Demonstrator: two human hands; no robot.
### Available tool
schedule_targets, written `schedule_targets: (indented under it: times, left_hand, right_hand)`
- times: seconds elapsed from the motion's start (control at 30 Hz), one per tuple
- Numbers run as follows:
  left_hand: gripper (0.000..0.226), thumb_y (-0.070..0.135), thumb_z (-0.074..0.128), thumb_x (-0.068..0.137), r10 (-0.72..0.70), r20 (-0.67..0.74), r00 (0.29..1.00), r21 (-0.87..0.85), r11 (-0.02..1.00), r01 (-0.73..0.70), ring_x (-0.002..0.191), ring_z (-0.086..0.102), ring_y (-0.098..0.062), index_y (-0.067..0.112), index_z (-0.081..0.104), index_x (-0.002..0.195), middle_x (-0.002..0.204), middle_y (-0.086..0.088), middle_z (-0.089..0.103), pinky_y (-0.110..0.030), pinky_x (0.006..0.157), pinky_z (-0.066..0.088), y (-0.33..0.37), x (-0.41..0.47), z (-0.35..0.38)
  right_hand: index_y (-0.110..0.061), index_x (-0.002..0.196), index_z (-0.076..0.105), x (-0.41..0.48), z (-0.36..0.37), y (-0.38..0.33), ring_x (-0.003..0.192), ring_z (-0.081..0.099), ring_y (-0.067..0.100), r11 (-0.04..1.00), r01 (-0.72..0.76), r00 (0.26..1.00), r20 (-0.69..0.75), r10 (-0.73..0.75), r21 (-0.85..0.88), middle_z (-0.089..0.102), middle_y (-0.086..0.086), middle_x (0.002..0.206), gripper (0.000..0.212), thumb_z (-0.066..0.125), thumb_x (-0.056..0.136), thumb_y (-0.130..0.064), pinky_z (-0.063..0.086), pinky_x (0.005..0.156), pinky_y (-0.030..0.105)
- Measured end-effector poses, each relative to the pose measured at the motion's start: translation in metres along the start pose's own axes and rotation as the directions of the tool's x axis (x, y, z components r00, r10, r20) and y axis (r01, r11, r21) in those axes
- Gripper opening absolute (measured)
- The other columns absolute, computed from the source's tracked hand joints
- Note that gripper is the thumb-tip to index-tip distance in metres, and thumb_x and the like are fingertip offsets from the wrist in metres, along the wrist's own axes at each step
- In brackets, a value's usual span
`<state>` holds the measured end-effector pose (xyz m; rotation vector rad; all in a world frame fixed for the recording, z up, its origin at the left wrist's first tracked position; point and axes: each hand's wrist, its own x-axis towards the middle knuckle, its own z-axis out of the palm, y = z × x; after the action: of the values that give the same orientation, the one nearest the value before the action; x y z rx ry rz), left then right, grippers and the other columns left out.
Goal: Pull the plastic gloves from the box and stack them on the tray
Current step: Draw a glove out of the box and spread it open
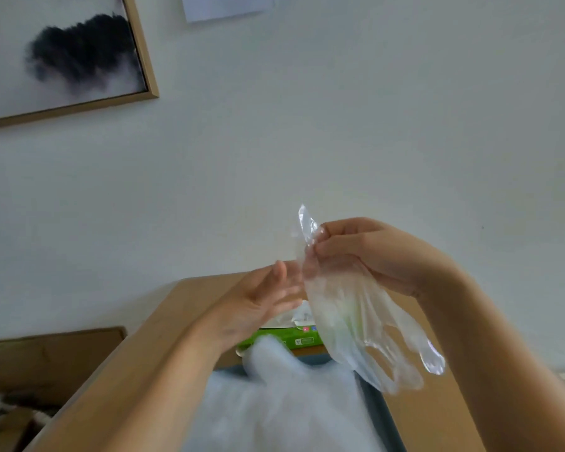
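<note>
A clear plastic glove [356, 321] is being held up in the air, pinched at its cuff between the thumb and curled fingers of the right hand [366, 252]; its fingers are dangling downward, slightly fanned, above the far right corner of the tray; the left hand [265, 298] is being kept flat and relaxed, fingers straight, with nothing held, its fingertips just beside the hanging film; whether the film is actually being touched cannot be told through the blur; the green glove box [291, 339] is being glimpsed below and behind both hands on the wooden table [177, 321], with the next glove [302, 314] poking up crumpled from its slot; nearer the camera a hazy white pile of gloves [274, 409] is lying on the dark tray [377, 412], of which only the right rim is being shown; the step in hand is judged to be the smoothing and laying-down of this glove; it is best done with the cuff being kept pinched while the film is being stroked downward by the open left palm, so that the creased fingers are being straightened; the glove is then best lowered fingertips first onto the pile, lined up with it, the cuff being let go last; haste is being advised against, since film this light is likely to be caught by a draught or to cling to skin
</note>
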<state>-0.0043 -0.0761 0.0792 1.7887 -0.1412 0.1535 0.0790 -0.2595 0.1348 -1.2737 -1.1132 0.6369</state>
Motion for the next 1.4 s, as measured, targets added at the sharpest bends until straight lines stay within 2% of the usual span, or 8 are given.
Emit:
schedule_targets:
  times: [0.07,0.1,0.33,0.57,0.8,0.97,1.13,1.4]
  left_hand:
    - [0.09,0.074,0.068,0.063,0.039,0.059,0.998,-0.093,0.995,-0.034,0.121,0.006,-0.05,0.005,0.049,0.117,0.111,-0.033,0.012,-0.04,0.098,0.033,0.002,-0.01,0.011]
    - [0.088,0.07,0.071,0.064,0.039,0.071,0.997,-0.132,0.991,-0.03,0.115,0.043,-0.025,0.005,0.05,0.12,0.115,-0.006,0.047,-0.042,0.099,0.031,0.002,-0.012,0.013]
    - [0.064,0.048,0.089,0.054,0.013,0.043,0.999,-0.274,0.962,0.0,0.105,0.065,-0.021,0.007,0.074,0.101,0.106,-0.008,0.07,-0.032,0.094,0.05,-0.002,-0.041,0.017]
    - [0.081,0.027,0.098,0.035,-0.027,-0.042,0.999,-0.448,0.894,0.005,0.062,0.052,-0.019,0.003,0.054,0.097,0.081,-0.012,0.049,-0.026,0.054,0.054,0.019,-0.065,-0.015]
    - [0.033,0.03,0.09,0.054,-0.13,0.117,0.985,0.068,0.99,0.123,0.06,0.06,-0.019,0.013,0.079,0.079,0.072,-0.013,0.069,-0.02,0.055,0.048,0.044,-0.096,-0.048]
    - [0.039,0.044,0.083,0.067,-0.242,0.181,0.953,0.296,0.938,0.182,0.075,0.045,-0.031,0.017,0.078,0.094,0.087,-0.044,0.057,-0.04,0.068,0.036,0.042,-0.101,-0.051]
    - [0.015,0.034,0.072,0.072,-0.35,0.148,0.925,0.369,0.887,0.277,0.056,0.063,-0.006,0.019,0.075,0.074,0.068,0.002,0.069,-0.019,0.056,0.052,0.039,-0.098,-0.05]
    - [0.014,0.031,0.07,0.076,-0.49,0.185,0.852,0.391,0.832,0.393,0.059,0.063,-0.011,0.022,0.072,0.065,0.072,-0.001,0.07,-0.021,0.058,0.05,0.011,-0.097,-0.07]
  right_hand:
    - [-0.006,0.08,0.063,-0.003,0.012,0.0,0.069,0.064,0.017,0.998,-0.043,0.999,0.022,0.042,0.048,0.066,0.01,0.079,0.014,0.053,0.09,-0.002,0.053,0.068,0.023]
    - [-0.005,0.082,0.063,-0.004,0.016,0.0,0.069,0.064,0.018,0.998,-0.048,0.999,0.02,0.047,0.046,0.066,0.012,0.08,0.016,0.051,0.091,-0.001,0.053,0.067,0.024]
    - [-0.001,0.091,0.059,-0.02,0.039,-0.01,0.072,0.068,0.018,1.0,0.01,0.986,-0.166,-0.007,0.018,0.07,0.017,0.089,0.013,0.047,0.094,0.003,0.054,0.059,0.022]
    - [-0.007,0.102,0.06,-0.044,0.048,-0.014,0.068,0.071,0.015,0.997,-0.066,0.987,-0.153,0.058,-0.047,0.073,0.016,0.095,0.019,0.058,0.086,0.003,0.056,0.056,0.021]
    - [-0.009,0.119,0.065,-0.051,0.04,-0.006,0.112,0.062,0.029,0.967,-0.169,0.969,0.146,0.198,-0.189,0.067,0.016,0.118,0.062,0.071,0.075,-0.053,0.05,0.097,0.035]
    - [-0.013,0.1,0.071,-0.036,0.078,0.017,0.09,0.07,0.016,0.964,-0.201,0.979,0.008,0.205,-0.174,0.073,0.008,0.1,0.035,0.071,0.078,-0.041,0.054,0.073,0.021]
    - [-0.002,0.078,0.061,-0.025,0.105,0.038,0.046,0.058,0.01,0.991,-0.113,0.964,-0.249,0.093,-0.066,0.065,0.004,0.061,0.012,0.062,0.088,-0.008,0.048,0.047,0.02]
    - [0.005,0.09,0.058,-0.026,0.071,0.064,0.045,0.06,0.018,0.952,-0.222,0.877,-0.47,0.102,-0.209,0.07,0.013,0.07,0.009,0.055,0.094,-0.003,0.049,0.043,0.026]
